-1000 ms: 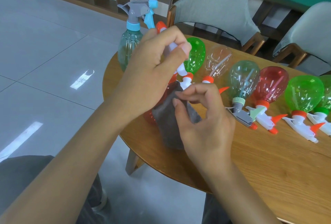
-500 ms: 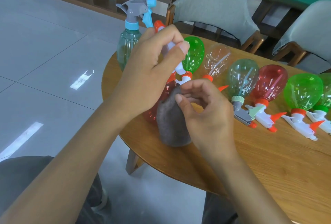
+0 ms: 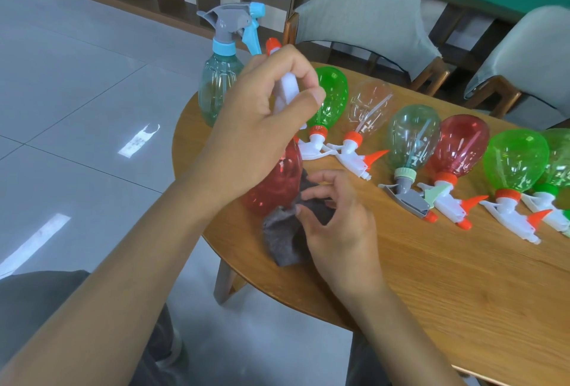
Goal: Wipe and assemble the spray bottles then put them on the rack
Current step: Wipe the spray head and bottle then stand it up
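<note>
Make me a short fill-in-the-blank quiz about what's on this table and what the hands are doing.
1. The left hand grips the white sprayer of a ____ bottle.
2. The right hand pinches a grey ____.
3. The only bottle standing alone upright has a ____ trigger.
4. The row of bottles lies on a ____ table.

Missing words: red; cloth; blue; wooden

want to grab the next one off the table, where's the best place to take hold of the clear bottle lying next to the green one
Probably the neck, just behind its orange collar. The clear bottle lies on its side on the table, trigger head toward the person and round belly pointing away, with a green bottle close on its left. Come from above at the near end, where the narrow collar leaves room for fingers.
</note>
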Available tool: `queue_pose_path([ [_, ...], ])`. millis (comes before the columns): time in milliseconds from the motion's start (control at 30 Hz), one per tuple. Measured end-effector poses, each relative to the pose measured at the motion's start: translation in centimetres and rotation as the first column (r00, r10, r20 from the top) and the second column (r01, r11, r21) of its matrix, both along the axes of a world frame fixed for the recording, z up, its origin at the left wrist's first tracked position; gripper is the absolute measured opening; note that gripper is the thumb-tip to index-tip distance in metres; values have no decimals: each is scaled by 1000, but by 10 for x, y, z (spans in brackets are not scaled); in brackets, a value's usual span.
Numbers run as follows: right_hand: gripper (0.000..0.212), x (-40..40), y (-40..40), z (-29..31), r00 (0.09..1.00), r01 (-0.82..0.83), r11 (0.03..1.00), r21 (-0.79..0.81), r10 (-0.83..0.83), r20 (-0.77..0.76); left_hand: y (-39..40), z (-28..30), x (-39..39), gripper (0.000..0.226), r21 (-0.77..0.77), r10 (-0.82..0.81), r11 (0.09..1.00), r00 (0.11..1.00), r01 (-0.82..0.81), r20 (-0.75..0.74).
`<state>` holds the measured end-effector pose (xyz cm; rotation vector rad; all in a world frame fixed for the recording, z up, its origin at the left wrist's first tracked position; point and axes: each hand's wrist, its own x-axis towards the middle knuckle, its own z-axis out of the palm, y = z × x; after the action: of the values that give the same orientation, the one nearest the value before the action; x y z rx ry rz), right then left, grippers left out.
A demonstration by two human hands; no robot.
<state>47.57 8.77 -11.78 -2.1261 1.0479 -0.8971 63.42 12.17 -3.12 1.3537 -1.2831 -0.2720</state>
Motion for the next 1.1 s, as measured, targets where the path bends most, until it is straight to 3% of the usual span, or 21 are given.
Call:
queue_pose_path([
  [100, 45, -1, -2, 4, 1000, 10, 1000, -23, -10, 6, 3, 5, 3, 7, 58, -69, 996, 996, 72, -65],
  [233, 39, 3, -4, 22, 987, -5, 998, 59, -4, 161, 9, 11, 2, 22, 104, -105, 988, 988, 116, -111],
  [400, 34, 13, -4, 47, 959, -68, 996, 65, 47, 279, 11, 14, -1, 28, 152, -116, 981, 991, 125, -65],
  [767, 40, 16, 18, 43, 968, 5, 962, -273, 65, 244, 8, 9, -2, 22, 137, -56, 989, 997, 49, 44],
  [1100, 39, 21, 2, 50, 934, -118, 992, 46, 95, 344, 10, 11, 2, 19, 116, -124, 986, 992, 122, 10],
])
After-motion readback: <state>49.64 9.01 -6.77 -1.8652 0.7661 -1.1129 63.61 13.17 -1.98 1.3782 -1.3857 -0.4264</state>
